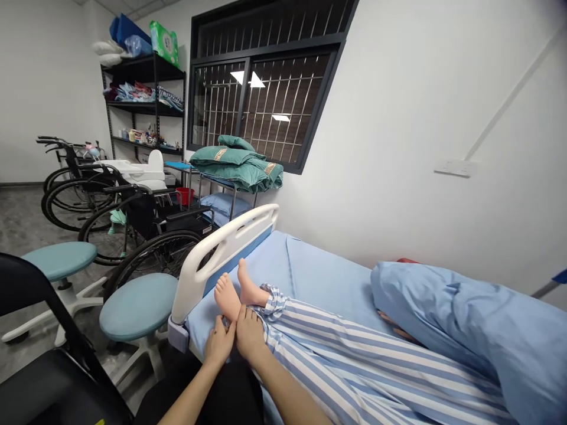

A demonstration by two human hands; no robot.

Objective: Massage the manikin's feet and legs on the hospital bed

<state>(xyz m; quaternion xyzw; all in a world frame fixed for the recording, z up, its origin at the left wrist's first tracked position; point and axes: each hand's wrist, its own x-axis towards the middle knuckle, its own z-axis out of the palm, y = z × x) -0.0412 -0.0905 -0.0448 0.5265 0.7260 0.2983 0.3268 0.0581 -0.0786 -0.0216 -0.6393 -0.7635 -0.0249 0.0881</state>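
Observation:
A pair of legs in blue-and-white striped trousers [336, 339] lies along the bed, with two bare feet at the footboard end. The feet look smooth, like a manikin's. My left hand [220, 341] holds the near foot [227, 298] from its outer side, by the heel; some fingertips are hidden beneath it. My right hand [250, 334] lies over the same leg's ankle, fingers curled across it beside the trouser cuff. The far foot [250, 290] points up, its cuff [275, 300] bunched at the ankle, with neither hand on it.
A white footboard [230, 239] closes the bed's end. A blue quilt [465, 319] covers the upper body. Stools [138, 307], a black chair [39, 354] and wheelchairs [146, 218] stand left. Behind are folded green bedding [234, 162] and a black shelf rack [142, 68].

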